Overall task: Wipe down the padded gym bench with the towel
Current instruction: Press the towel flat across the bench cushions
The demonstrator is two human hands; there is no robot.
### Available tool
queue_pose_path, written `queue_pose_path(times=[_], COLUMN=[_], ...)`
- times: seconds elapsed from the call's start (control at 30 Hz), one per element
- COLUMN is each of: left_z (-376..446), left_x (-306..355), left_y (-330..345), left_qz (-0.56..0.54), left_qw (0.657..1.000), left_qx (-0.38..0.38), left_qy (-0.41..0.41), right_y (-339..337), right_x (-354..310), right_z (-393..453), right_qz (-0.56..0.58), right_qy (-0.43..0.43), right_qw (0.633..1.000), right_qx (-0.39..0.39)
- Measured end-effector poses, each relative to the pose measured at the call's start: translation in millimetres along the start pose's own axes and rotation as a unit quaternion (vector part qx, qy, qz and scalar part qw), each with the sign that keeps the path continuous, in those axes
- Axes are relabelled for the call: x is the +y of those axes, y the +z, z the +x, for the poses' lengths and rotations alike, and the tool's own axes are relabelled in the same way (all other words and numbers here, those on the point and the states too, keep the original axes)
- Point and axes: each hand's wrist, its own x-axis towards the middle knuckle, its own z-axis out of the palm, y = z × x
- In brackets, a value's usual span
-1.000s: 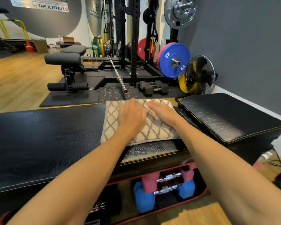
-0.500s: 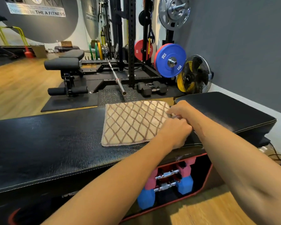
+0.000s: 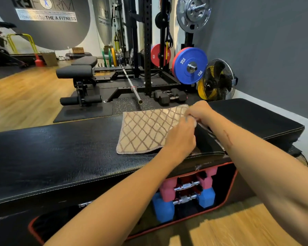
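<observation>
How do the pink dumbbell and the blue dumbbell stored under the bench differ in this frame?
The pink dumbbell sits on top; the blue dumbbell lies beneath it, on the bottom of the opening. They differ in colour, pink heads against blue. The blue dumbbell's heads look somewhat bulkier than the pink dumbbell's. Both lie on their sides, roughly parallel, with shiny metal handles, inside the red-trimmed opening under the bench.

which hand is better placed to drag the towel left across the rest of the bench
Left, probably. The left hand grips the towel at its right edge, near side, its forearm lying along the unwiped bench. The right hand pinches the far right corner and would reach across.
</observation>
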Motion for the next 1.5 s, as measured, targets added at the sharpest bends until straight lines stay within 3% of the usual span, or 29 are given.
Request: queue_pose_path(times=[0.1, 0.3, 0.37, 0.43, 0.57, 0.67, 0.73, 0.83, 0.9, 1.1, 1.27, 1.5], left_z=[-8.4, -50.0, -61.7, -70.6, -84.4, -88.6, -89.2, -87.6, -83.6, -68.1, -68.6, -75.4], left_x=[-13.8, -62.3, -80.3, -95.8, -115.4, -122.6, -129.1, -145.1, -153.8, -150.3, -158.7, -150.0], left_y=[-23.8, -70.3, -79.3, -82.9, -82.7, -83.7, -89.9, -105.5, -113.6, -102.4, -88.7, -85.3], left_qz=[-0.071, -0.049, -0.062, -0.024, 0.096, 0.211, 0.282, 0.223, 0.221, 0.327, 0.254, 0.215], left_qw=[0.994, 0.977, 0.968, 0.961, 0.940, 0.937, 0.945, 0.963, 0.949, 0.921, 0.963, 0.976], left_qx=[0.079, 0.160, 0.140, 0.085, -0.041, -0.062, -0.049, -0.150, -0.220, -0.186, -0.089, -0.032], left_qy=[-0.033, -0.133, -0.200, -0.263, -0.326, -0.273, -0.157, 0.007, 0.048, 0.106, 0.027, -0.028], right_y=[3.0, 57.2, 84.7, 106.3, 132.9, 144.9, 144.3, 131.6, 116.8, 82.2, 91.5, 99.3], right_x=[-38.3, -113.1, -120.5, -120.9, -82.5, -54.2, -53.3, -47.2, -30.7, 3.7, 3.6, -2.3], right_z=[-3.8, -28.4, -32.7, -35.1, -33.3, -31.8, -35.3, -41.2, -42.0, -43.7, -65.8, -83.1], right_qz=[0.077, 0.113, 0.072, -0.022, -0.232, -0.200, -0.172, -0.151, -0.148, -0.218, -0.182, -0.016], right_qy=[-0.055, -0.199, -0.207, -0.224, -0.235, -0.284, -0.301, -0.342, -0.371, -0.415, -0.419, -0.366], right_qw=[0.995, 0.972, 0.974, 0.969, 0.926, 0.925, 0.927, 0.914, 0.903, 0.869, 0.868, 0.925], right_qx=[-0.008, -0.057, -0.054, -0.105, -0.184, -0.153, -0.145, -0.155, -0.158, -0.156, -0.195, -0.104])
